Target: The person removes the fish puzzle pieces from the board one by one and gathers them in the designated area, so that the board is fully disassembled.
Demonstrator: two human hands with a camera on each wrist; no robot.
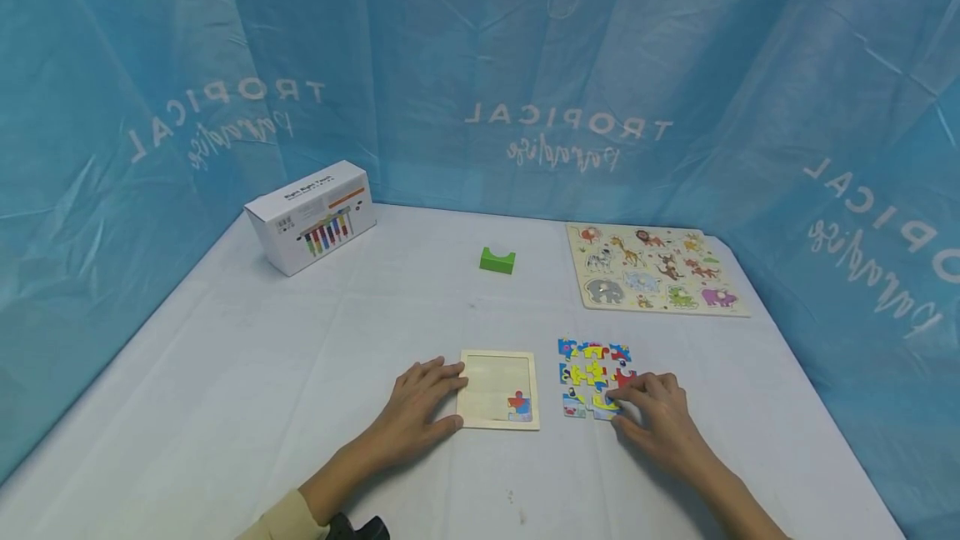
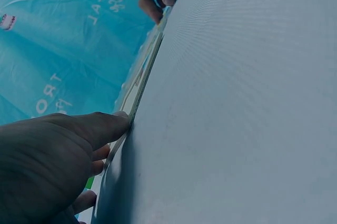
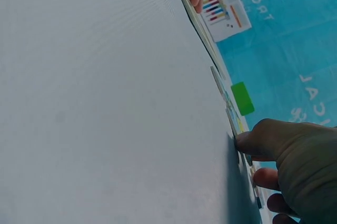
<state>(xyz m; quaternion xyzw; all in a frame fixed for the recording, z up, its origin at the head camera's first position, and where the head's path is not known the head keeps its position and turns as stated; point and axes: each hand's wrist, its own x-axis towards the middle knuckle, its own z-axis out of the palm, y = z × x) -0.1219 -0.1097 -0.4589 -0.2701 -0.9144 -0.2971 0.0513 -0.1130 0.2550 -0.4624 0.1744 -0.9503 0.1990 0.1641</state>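
A square wooden puzzle tray (image 1: 498, 426) lies in front of me in the head view. One red and blue jigsaw piece (image 1: 519, 407) sits in its lower right corner. Beside its left rim, my left hand (image 1: 417, 407) rests with spread fingers, fingertips and thumb touching the frame. To the right of the tray, several colourful jigsaw pieces (image 1: 576, 373) lie together on the table. My right hand (image 1: 660, 419) pinches a yellow and blue jigsaw piece (image 1: 603, 408) at the bottom of that group, between thumb and index finger. The right wrist view shows the thumb (image 3: 247, 142) low against the pieces.
A green arched block (image 1: 497, 262) stands beyond the tray. Farther right lies an animal puzzle board (image 1: 652, 269). At the back left is a white toy box (image 1: 315, 215). A blue printed curtain (image 1: 450, 65) surrounds the white-covered table (image 1: 337, 340).
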